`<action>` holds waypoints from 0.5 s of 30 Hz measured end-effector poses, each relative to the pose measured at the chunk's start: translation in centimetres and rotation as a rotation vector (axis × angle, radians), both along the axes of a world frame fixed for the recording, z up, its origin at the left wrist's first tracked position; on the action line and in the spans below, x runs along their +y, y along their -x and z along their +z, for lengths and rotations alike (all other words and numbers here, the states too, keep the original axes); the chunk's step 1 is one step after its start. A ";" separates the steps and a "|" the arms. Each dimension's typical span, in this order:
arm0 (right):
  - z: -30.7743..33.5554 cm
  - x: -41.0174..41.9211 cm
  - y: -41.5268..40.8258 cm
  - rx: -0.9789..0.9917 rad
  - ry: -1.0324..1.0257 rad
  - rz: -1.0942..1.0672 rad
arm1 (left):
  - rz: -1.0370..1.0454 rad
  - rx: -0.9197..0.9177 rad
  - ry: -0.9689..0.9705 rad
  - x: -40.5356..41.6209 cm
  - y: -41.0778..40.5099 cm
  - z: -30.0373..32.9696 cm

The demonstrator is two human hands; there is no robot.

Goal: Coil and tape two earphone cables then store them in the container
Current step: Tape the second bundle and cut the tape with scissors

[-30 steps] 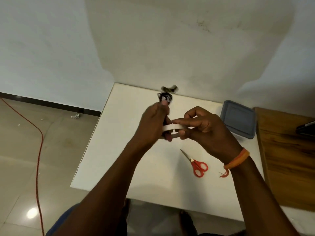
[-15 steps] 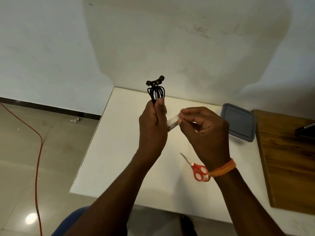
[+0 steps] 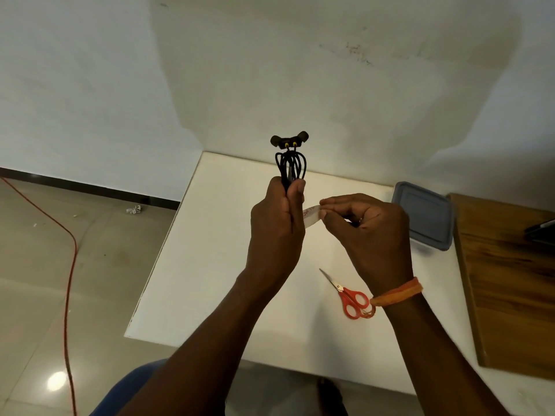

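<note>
My left hand (image 3: 277, 223) grips a coiled black earphone cable (image 3: 290, 166) upright above the white table (image 3: 210, 265). Its loops and two earbuds stick out above my fist. My right hand (image 3: 368, 229) pinches a strip of white tape (image 3: 310, 216) that runs to the cable bundle at my left thumb. The grey lidded container (image 3: 423, 214) sits shut at the table's far right. A second earphone cable is not in sight.
Red-handled scissors (image 3: 350, 295) lie on the table near my right wrist. A wooden surface (image 3: 510, 280) adjoins the table on the right, with a dark object (image 3: 540, 232) at its edge. A red cord (image 3: 70, 265) runs across the floor at left.
My left hand has raised the coiled cable upright, so the earbuds now show on top. My right hand has drawn the tape strip off to the right of the bundle.
</note>
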State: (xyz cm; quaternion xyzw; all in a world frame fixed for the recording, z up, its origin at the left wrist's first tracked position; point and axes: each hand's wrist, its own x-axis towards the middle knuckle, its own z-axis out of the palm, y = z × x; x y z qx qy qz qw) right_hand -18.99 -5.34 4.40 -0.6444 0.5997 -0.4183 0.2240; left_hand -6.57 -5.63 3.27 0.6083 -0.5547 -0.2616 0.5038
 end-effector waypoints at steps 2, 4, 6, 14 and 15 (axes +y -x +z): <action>0.0 0.0 0.1 -0.002 -0.046 -0.010 | 0.003 -0.019 -0.009 0.1 0.1 -0.1; 0.2 0.0 0.0 0.009 -0.077 -0.028 | 0.010 -0.041 -0.020 0.3 0.3 -0.2; 0.5 0.2 -0.2 0.021 -0.099 -0.034 | 0.008 -0.061 -0.031 0.6 0.5 -0.1; 0.3 0.2 -0.5 0.269 -0.137 0.049 | -0.028 -0.122 -0.012 1.1 0.6 0.0; 0.2 0.1 -0.5 0.296 -0.128 0.053 | -0.030 -0.115 -0.017 1.1 0.6 0.1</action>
